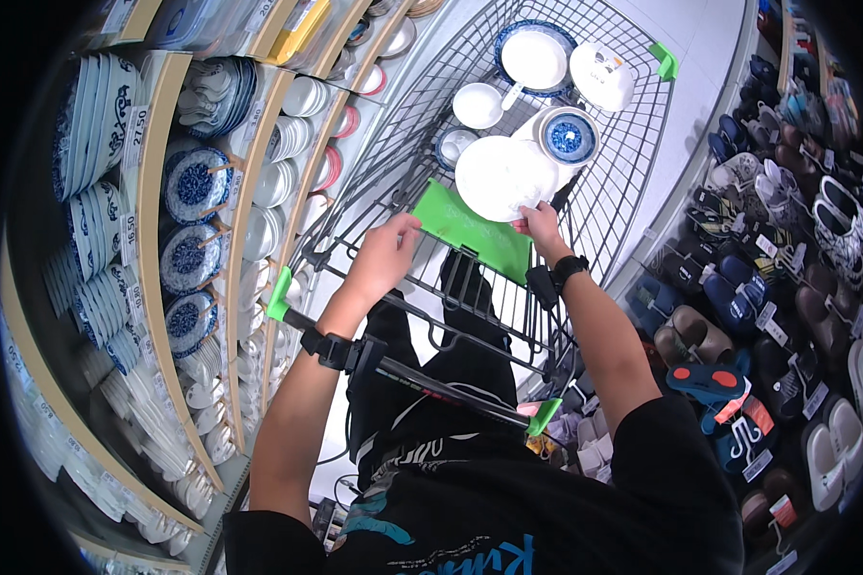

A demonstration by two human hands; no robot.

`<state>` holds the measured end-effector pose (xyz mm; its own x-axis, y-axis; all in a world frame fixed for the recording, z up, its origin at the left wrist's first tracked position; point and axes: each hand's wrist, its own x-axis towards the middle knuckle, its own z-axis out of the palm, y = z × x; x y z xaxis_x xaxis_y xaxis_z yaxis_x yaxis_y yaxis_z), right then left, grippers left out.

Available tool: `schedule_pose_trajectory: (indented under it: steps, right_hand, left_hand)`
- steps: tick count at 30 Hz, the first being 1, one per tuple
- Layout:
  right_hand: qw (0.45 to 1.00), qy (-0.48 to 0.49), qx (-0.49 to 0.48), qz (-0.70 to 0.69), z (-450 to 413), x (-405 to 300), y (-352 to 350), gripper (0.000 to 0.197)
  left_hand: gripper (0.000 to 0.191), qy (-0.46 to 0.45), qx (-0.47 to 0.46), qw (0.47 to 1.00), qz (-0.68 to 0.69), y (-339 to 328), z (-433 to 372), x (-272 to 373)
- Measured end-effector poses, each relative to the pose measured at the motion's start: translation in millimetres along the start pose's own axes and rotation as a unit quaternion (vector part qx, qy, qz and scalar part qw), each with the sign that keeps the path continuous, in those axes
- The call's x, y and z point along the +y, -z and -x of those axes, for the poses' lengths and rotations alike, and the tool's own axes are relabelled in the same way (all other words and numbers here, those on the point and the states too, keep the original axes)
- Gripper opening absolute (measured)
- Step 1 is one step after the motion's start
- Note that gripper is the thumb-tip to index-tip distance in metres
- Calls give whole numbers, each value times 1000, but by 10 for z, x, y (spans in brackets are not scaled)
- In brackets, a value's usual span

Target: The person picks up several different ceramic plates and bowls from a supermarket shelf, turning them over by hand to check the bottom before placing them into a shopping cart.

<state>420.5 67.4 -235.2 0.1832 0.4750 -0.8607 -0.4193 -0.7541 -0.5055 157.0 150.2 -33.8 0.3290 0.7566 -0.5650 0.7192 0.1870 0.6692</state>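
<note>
A round white plate lies tilted over the near part of a wire shopping cart, its rim pinched by my right hand. My left hand, fingers bent and holding nothing, hovers over the cart left of the green flap. Beyond the plate are a stack topped by a blue-patterned bowl, a white spoon or ladle, and a small bowl. Farther in, a white dish sits on a blue-rimmed plate, beside a white piece with a label.
Shelves of stacked bowls and blue-patterned plates line the left side. Hanging slippers and sandals fill the right. The cart's handle bar crosses before my body, with green end caps.
</note>
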Motion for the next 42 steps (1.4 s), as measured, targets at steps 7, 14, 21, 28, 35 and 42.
schedule_pose_trajectory:
  steps: [7, 14, 21, 28, 35, 42]
  right_hand:
    - [992, 101, 63, 43, -579, 77, -214, 31]
    - [987, 129, 56, 75, -936, 33, -422, 31]
    - [983, 141, 85, 78, -982, 84, -639, 18]
    - [988, 117, 41, 94, -1165, 86, -693, 28]
    - [985, 140, 45, 93, -1204, 70, -690, 30]
    - [985, 129, 52, 104, -1217, 24, -759, 31]
  left_hand:
    - [18, 28, -10, 1000, -3, -30, 94, -118]
    - [15, 4, 63, 997, -53, -136, 117, -20]
    - [15, -41, 105, 987, -114, -190, 159, -69]
    - [17, -144, 139, 965, -167, -191, 176, -32]
    - [16, -143, 144, 965, -169, -177, 178, 1]
    - [15, -158, 137, 962, -178, -173, 185, -42]
